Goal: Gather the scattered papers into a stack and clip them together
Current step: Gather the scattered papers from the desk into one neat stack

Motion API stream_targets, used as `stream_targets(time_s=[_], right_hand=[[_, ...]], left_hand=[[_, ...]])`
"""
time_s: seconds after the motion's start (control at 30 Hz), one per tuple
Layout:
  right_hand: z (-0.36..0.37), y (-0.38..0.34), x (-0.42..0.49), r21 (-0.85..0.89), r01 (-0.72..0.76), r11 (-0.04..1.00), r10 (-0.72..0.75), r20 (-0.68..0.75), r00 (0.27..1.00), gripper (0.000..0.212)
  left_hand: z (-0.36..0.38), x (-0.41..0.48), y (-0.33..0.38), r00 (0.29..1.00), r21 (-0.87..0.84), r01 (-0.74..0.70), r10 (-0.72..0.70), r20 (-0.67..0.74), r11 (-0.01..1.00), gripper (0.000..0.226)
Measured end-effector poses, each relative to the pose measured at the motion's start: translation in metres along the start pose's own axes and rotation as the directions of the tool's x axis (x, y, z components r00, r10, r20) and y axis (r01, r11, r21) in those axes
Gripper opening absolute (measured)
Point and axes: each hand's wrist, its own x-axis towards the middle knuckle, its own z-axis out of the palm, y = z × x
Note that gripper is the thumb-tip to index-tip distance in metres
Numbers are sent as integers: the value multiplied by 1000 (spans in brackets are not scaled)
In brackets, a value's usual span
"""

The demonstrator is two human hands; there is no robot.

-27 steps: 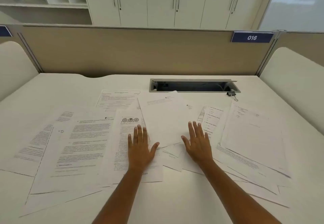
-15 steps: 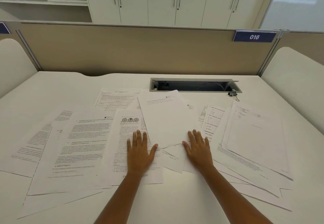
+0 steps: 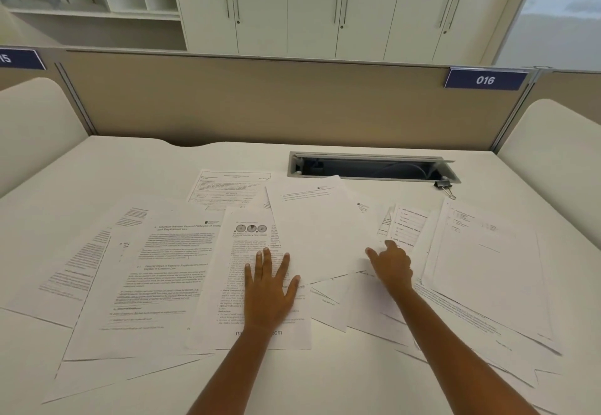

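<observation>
Several printed papers lie scattered and overlapping across the white desk [image 3: 97, 167]. My left hand [image 3: 270, 287] rests flat, fingers spread, on a text sheet with three small round figures [image 3: 250, 242]. A mostly blank sheet [image 3: 318, 229] lies tilted in the middle. My right hand [image 3: 392, 265] sits at that sheet's right edge with its fingers curled and the thumb raised; whether it grips the paper is hidden. A black binder clip [image 3: 445, 186] lies on the desk at the back right, beyond both hands.
An open cable tray slot [image 3: 370, 169] is cut into the desk behind the papers. A beige partition [image 3: 276, 105] with a "016" label [image 3: 485, 80] closes the back. Rounded side panels [image 3: 553, 135] stand at left and right.
My right hand has gone from flat with spread fingers to curled at the blank sheet's right edge. The left hand stays flat on its sheet. The view has tilted up slightly.
</observation>
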Motion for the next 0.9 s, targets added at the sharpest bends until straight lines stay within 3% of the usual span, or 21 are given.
stream_targets(time_s=[0.07,0.27,0.5,0.63,0.77,0.9], right_hand=[[0,-5,5,27,-52,998,50,57,997,54],[1,-14,2,-168,-107,980,119,68,991,82],[6,-21,3,-242,-70,968,104,129,986,56],[5,-20,4,-178,-70,982,81,58,995,69],[0,-18,8,-257,-109,960,116,10,993,93],[2,-25,13,-215,-121,969,143,90,986,84]], left_hand=[[0,0,0,1000,6,1,-1,2,1000,75],[1,-1,0,1000,3,-3,3,-1,1000,74],[0,0,0,1000,-7,-4,4,-5,1000,74],[2,-1,-1,1000,7,-16,16,-15,1000,74],[1,0,0,1000,17,-13,13,-3,1000,74],[1,0,0,1000,12,-14,14,-14,1000,74]])
